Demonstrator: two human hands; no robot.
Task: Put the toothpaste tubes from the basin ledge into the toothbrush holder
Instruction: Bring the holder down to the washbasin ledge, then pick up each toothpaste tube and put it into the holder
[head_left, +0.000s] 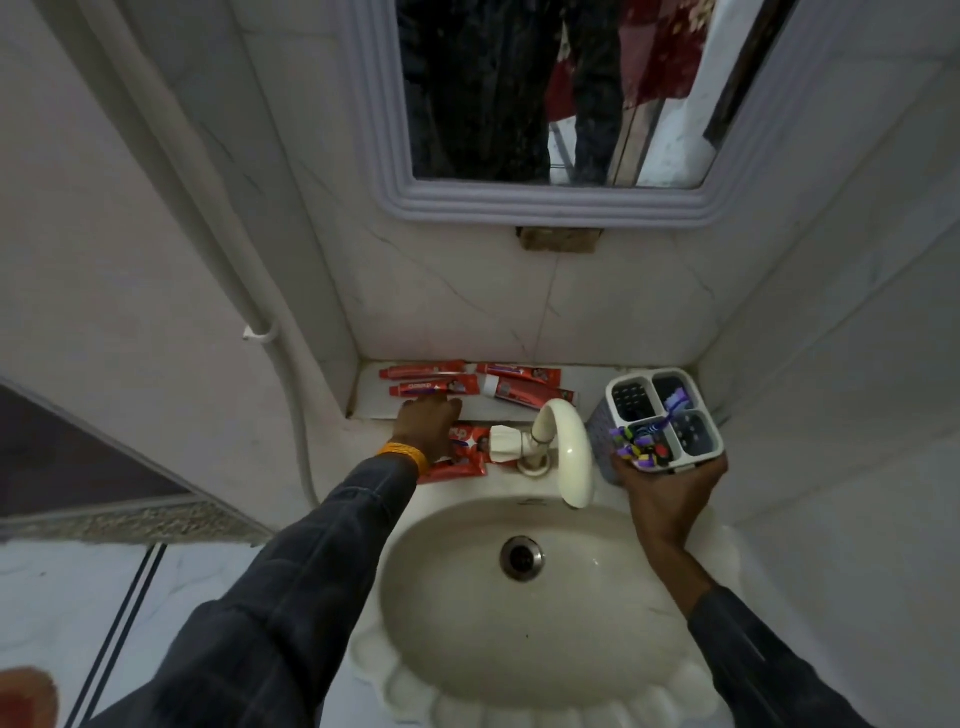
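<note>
Two hands are at work over the basin, and we begin at our left. Our left hand, in a dark sleeve with a yellow band at the wrist, reaches to the ledge with its back toward us; the fingertips are hidden, so we cannot tell whether they are apart or closed on anything. Just beyond its knuckles lie two red toothpaste tubes, one behind the other, the nearer one touching or nearly touching the fingers. Under the wrist and to its right, more red toothpaste packs rest on the basin rim. Further right of the hand, past the knuckles, another pair of red tubes lies on the ledge, angled, one showing a white cap. Between our two hands stands the cream tap, its spout curving toward us over the basin and the drain. Our right hand is wrapped around the toothbrush holder from its near side, fingers clamped on the wall, holding it tilted toward us. Its four compartments open upward; the one closest to our fingers is packed with purple toothbrushes, and one more brush leans in the far compartment. None of the tubes is in the holder.
</note>
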